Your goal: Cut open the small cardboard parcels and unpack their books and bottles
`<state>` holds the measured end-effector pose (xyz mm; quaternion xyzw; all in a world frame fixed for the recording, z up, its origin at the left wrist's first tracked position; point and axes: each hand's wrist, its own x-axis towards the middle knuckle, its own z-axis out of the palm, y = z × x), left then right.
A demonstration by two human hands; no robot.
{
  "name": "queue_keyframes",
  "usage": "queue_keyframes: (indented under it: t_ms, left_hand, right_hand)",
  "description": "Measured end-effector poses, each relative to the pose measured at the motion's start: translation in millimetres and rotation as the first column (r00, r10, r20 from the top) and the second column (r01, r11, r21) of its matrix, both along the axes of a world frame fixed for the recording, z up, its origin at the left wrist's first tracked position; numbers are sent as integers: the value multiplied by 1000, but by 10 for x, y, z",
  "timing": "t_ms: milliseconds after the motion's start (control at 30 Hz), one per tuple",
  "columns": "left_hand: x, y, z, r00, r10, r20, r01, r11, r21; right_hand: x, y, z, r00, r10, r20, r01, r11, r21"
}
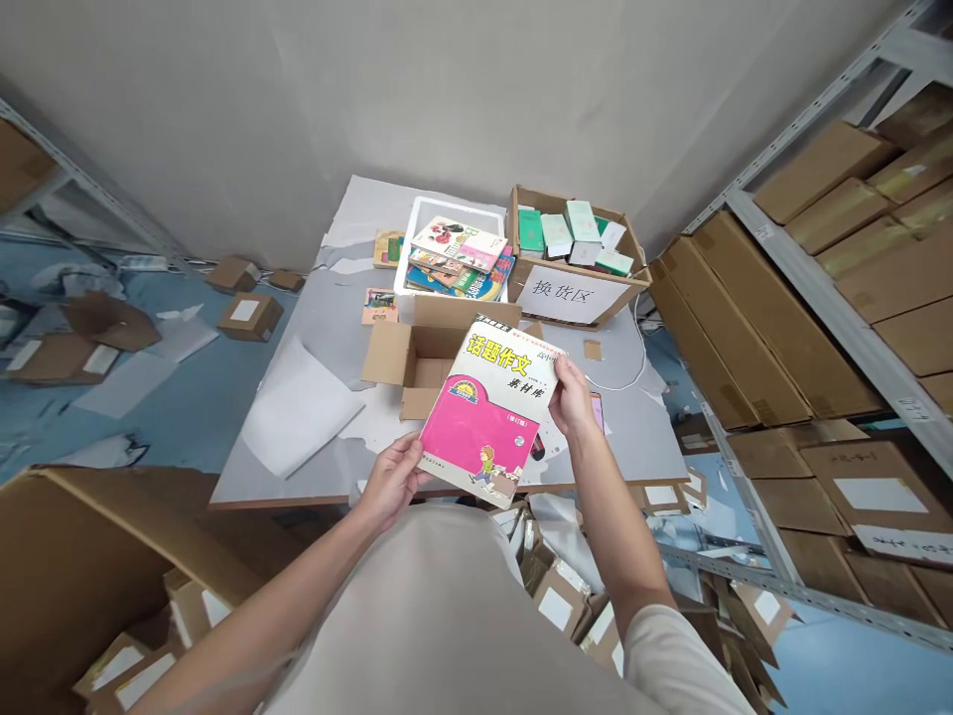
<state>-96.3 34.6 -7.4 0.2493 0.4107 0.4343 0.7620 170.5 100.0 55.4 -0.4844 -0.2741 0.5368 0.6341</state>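
Both my hands hold a pink and white book with a cartoon figure and yellow lettering on its cover. My left hand pinches its lower left corner, and my right hand grips the upper right edge. The book is tilted above the table's front part and hides some of an open cardboard box behind it. That box's flaps are spread and its visible inside shows bare cardboard. A white tray with several stacked books stands farther back.
Right of the tray, a labelled carton holds several green and white boxes. A crumpled white sheet lies on the table's left. Metal shelves with cartons flank the right side. A large open carton and several parcels stand near my legs.
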Motion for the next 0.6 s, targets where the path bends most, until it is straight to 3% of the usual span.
queue_keyframes:
  t_ms: [200,367,433,533,600]
  left_hand:
    - [133,23,56,986,-92,141,106,990,-90]
    - [321,25,132,924,-339,176,374,899,-228]
    - [318,48,196,907,-365,209,406,890,-209]
    - [233,81,271,912,-324,250,353,932,-81]
    - [177,81,264,947,-289,142,293,956,-4]
  right_hand:
    - [1,-44,30,991,85,-101,-84,996,16]
    - [-84,60,89,976,174,-132,-166,984,72]
    - [-51,102,102,989,120,-81,-111,988,108]
    - [43,136,105,999,35,15,-37,992,119]
    - [95,147,92,998,24,50,-28,995,96]
